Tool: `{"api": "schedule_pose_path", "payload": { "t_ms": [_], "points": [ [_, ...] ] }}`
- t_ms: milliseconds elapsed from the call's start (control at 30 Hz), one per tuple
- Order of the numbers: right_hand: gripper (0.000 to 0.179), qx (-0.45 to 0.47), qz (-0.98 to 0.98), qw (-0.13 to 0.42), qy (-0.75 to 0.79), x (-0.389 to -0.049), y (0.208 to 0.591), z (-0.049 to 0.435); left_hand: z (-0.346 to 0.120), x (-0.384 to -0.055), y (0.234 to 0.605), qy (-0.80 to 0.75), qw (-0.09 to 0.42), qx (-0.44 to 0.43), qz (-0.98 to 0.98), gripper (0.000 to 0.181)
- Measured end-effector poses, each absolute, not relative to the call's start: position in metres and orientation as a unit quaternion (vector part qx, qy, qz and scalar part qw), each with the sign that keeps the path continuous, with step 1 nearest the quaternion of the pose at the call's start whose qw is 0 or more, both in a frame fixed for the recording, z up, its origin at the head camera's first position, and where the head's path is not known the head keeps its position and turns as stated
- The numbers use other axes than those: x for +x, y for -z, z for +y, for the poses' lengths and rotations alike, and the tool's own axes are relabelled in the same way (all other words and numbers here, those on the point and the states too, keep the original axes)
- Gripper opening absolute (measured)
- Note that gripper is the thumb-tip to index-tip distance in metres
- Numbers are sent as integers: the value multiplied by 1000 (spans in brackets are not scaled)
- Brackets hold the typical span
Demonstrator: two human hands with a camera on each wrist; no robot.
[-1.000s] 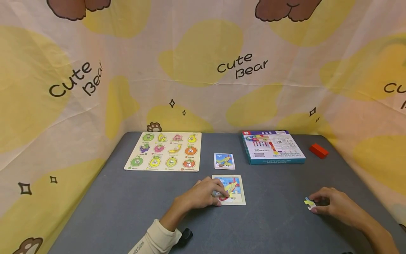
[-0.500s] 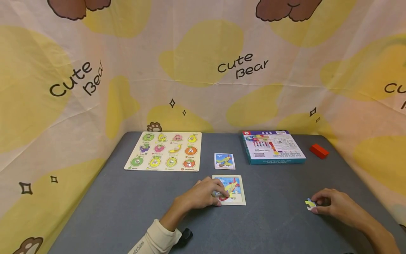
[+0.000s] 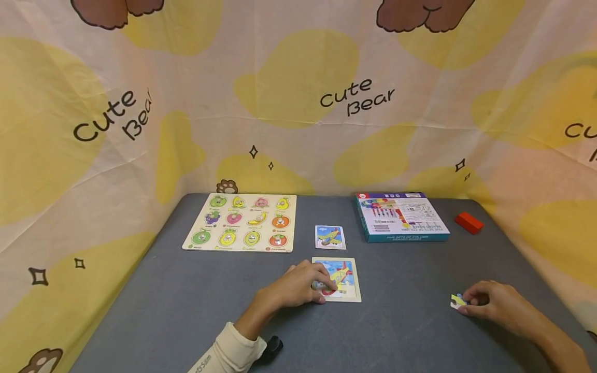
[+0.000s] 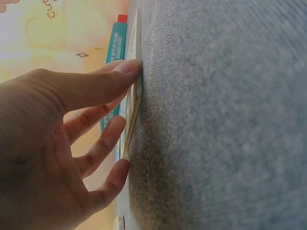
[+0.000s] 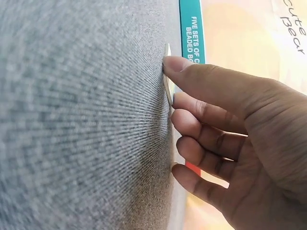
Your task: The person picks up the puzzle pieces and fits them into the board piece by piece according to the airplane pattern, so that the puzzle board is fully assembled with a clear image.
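Note:
My left hand (image 3: 298,285) holds a small wooden puzzle board (image 3: 356,290) at its left side, thumb at the near corner and fingers curled over the picture. An airplane picture in yellow, red and blue fills the board's frame, partly hidden by the fingers. In the left wrist view the thumb and fingertips meet the edges of the board (image 4: 138,43), which lies flat on the table. To the right, my right hand (image 3: 496,305) pinches a yellow, white and blue puzzle piece (image 3: 457,302) between thumb and finger. The right wrist view shows this thin piece (image 5: 168,86) edge-on, low at the tabletop.
Behind the puzzle lies an airplane picture card (image 3: 330,237). A fruit puzzle board (image 3: 242,223) sits at the back left. At the back right are a flat teal-edged box (image 3: 403,217) and a red block (image 3: 469,223). Printed cloth (image 3: 298,145) walls surround the grey table (image 3: 396,331).
My right hand has shifted slightly right and toward me, and the puzzle piece in its fingers has turned a little. The left hand and the board have stayed in place.

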State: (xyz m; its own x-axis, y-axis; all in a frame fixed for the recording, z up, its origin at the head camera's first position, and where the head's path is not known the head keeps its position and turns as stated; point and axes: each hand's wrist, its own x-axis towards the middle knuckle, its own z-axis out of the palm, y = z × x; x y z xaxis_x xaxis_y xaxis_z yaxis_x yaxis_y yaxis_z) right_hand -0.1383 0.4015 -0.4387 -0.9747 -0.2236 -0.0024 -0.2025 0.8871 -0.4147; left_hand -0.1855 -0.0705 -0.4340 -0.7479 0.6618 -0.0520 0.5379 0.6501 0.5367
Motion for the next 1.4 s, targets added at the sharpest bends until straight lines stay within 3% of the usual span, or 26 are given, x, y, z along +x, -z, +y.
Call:
{"api": "schedule_pose_path", "payload": {
  "t_ms": [300,567,767,1000,1400],
  "points": [
    [18,-114,973,1,202,-138,441,397,-71,-186,434,-253,122,335,899,31],
    [22,-149,963,-61,214,-140,445,380,-71,-186,434,-253,125,331,900,30],
    [20,-167,961,-40,216,-146,441,358,-71,-186,434,-250,128,331,901,30],
    [20,-175,958,30,225,-156,431,330,-71,-187,436,-248,128,332,901,30],
    [19,-269,940,28,210,-171,429,281,-71,-187,437,-256,123,332,899,30]
  ]
}}
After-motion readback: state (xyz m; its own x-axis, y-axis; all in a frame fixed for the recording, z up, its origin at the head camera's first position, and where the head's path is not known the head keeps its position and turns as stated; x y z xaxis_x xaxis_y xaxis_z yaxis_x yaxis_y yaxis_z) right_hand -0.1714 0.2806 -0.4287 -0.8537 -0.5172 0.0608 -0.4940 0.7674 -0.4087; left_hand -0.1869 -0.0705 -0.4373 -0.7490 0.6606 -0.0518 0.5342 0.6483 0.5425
